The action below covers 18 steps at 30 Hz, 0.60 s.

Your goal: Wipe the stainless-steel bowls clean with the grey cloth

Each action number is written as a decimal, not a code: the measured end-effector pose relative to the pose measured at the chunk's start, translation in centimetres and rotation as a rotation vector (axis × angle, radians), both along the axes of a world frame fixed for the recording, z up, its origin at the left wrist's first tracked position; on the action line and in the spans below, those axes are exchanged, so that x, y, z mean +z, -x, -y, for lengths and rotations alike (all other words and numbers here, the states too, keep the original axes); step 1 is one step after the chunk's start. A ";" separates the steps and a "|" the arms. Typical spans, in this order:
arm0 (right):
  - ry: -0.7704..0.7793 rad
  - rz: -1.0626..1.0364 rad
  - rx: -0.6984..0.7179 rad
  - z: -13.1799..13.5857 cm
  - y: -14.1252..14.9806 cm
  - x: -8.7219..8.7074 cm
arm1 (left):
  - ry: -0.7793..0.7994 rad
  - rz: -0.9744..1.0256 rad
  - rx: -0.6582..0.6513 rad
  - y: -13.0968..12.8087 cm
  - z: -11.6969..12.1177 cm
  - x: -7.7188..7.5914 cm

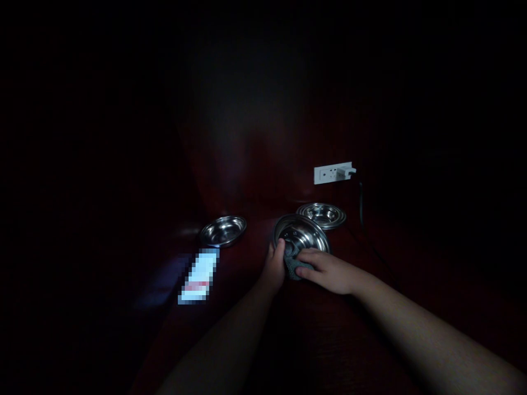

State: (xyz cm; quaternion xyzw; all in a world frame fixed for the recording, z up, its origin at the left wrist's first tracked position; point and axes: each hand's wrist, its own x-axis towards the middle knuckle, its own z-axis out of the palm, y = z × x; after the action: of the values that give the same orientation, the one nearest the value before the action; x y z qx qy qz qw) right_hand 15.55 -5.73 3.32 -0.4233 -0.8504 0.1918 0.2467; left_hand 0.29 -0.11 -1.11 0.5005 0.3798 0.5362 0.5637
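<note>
The bowl [305,233] is just right of and below the frame's centre, tilted so that its shiny inside shows. It looks like thin metal, so it should be light, stiff and hard to break, though probably slippery on its polished faces; the rim seems the surest place to hold it. The cloth [293,264], bunched against the near part of the bowl, looks soft and should give easily under the fingers.

The left hand [273,270] is clamped on the bowl's near-left rim, thumb over the inside edge; its other fingers are hidden. The right hand [330,270] is partly closed, its fingers bent onto the cloth and gripping it against the bowl.

Just behind the bowl, right of centre, sits what looks like a stack [321,215] of similar metal ware. Left of centre lies another dish [223,231], with a bright, pixelated screen [200,276] just below it. At centre right, a white socket [325,174] holds a plug [345,172], and a dark cord [361,203] hangs nearby.
</note>
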 end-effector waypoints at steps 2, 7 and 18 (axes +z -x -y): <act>-0.004 0.034 -0.032 0.1 0.1 0.0 | 0.004 -0.013 0.004 0.1 0.1 0.1; -0.012 0.060 -0.061 0.2 0.1 0.0 | 0.017 -0.004 0.004 0.1 0.2 0.3; -0.036 0.044 -0.089 0.0 0.3 -0.4 | 0.053 0.013 -0.017 0.0 0.0 0.1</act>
State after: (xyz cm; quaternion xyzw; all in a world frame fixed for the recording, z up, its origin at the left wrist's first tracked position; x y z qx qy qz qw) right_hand 15.29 -5.77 2.97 -0.4604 -0.8392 0.1559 0.2437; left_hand 0.25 -0.08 -1.03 0.4850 0.3861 0.5244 0.5837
